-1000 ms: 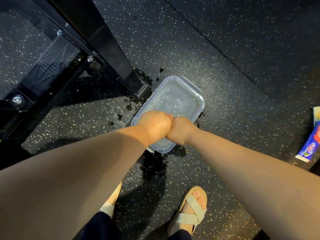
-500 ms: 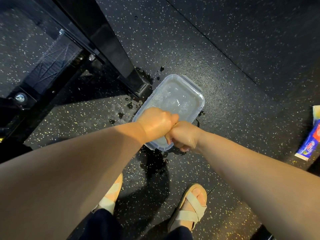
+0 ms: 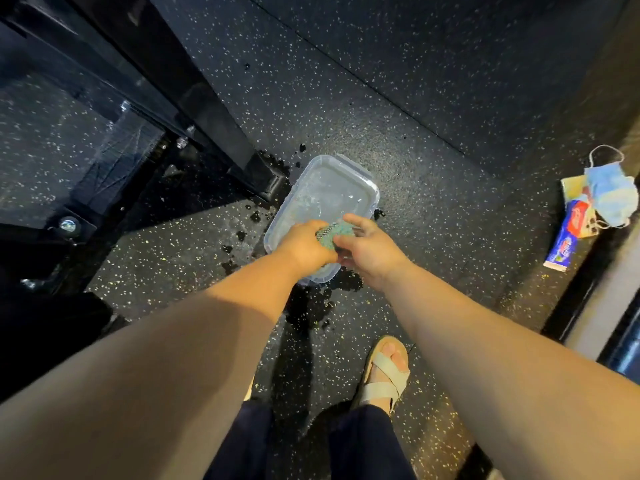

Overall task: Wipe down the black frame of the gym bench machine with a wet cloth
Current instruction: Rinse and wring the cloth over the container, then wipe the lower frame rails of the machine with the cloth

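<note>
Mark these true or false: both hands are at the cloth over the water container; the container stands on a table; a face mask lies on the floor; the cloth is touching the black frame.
1. Both the left hand and the right hand are at the cloth over the water container. True.
2. The container stands on a table. False: it sits on the speckled floor.
3. A face mask lies on the floor. True.
4. The cloth is touching the black frame. False: it is held apart from the frame.
</note>
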The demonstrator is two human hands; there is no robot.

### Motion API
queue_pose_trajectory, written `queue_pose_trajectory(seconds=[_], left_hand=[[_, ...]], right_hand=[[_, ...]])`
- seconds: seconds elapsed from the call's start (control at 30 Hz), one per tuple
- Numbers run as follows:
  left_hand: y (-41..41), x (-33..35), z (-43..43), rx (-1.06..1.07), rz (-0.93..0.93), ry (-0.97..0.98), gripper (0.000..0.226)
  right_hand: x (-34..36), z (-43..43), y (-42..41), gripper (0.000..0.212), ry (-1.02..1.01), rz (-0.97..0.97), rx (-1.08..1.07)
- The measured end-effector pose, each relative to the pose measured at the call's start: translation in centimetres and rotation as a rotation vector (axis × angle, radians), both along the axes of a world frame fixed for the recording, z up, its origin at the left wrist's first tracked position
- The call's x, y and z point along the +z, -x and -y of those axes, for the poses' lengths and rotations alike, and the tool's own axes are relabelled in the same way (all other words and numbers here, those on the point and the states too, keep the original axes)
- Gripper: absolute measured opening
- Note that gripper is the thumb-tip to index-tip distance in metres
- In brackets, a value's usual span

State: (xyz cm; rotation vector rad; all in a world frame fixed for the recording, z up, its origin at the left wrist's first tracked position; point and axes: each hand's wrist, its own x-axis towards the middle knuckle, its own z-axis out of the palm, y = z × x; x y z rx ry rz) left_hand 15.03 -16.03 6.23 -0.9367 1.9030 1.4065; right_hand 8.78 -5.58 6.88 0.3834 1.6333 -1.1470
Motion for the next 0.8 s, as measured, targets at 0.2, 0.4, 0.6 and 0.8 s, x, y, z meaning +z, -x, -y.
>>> queue_pose_trajectory(seconds=[0.2, 0.4, 0.6, 0.8], left_hand=[[-3.8, 10.5, -1.4, -0.085, -0.095, 0.015, 0.046], [-9.7, 22.3, -2.4, -0.041, -0.150, 0.075, 0.036], [-18.8, 31.2, -3.7, 0.098, -0.234, 0.067, 0.027], [-30.0, 37.5, -3.8, 0.188, -0.187, 0.045, 0.023]], right_hand=[[10.2, -3.0, -4.5, 0.051, -0.019, -0.086, -0.067], [21.5, -5.8, -10.7, 0.044, 0.002, -0.309, 0.095], [29.7, -7.6, -17.2, 0.045, 0.174, -0.346, 0.335], [35.3, -7.2, -25.9, 0.014, 0.108, -0.356, 0.591]])
